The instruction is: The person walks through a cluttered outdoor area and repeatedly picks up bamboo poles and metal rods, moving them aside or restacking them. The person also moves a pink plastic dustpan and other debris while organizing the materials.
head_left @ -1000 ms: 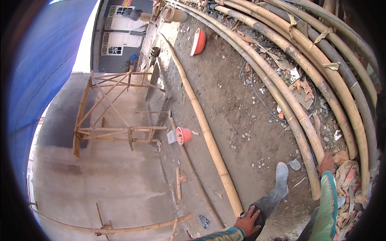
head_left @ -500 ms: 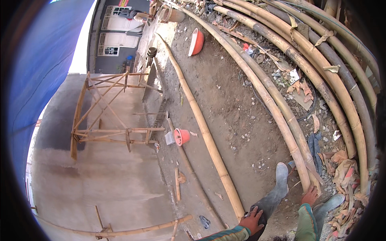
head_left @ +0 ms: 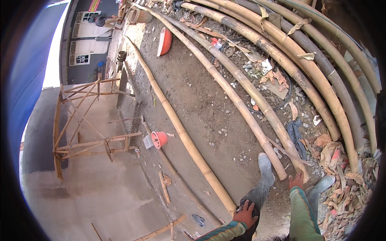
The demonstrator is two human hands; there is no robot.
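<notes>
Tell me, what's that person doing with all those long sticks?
A person in grey rubber boots stands on dirt among long bamboo poles. The right hand reaches down at the end of one pole, touching or nearly touching it. The left hand rests on the left knee, beside another pole. A small orange bucket lies nearby.

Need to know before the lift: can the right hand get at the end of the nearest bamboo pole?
Probably yes: the right hand hangs right beside the pole end, with only bare ground between them and nothing lying across it.
</notes>
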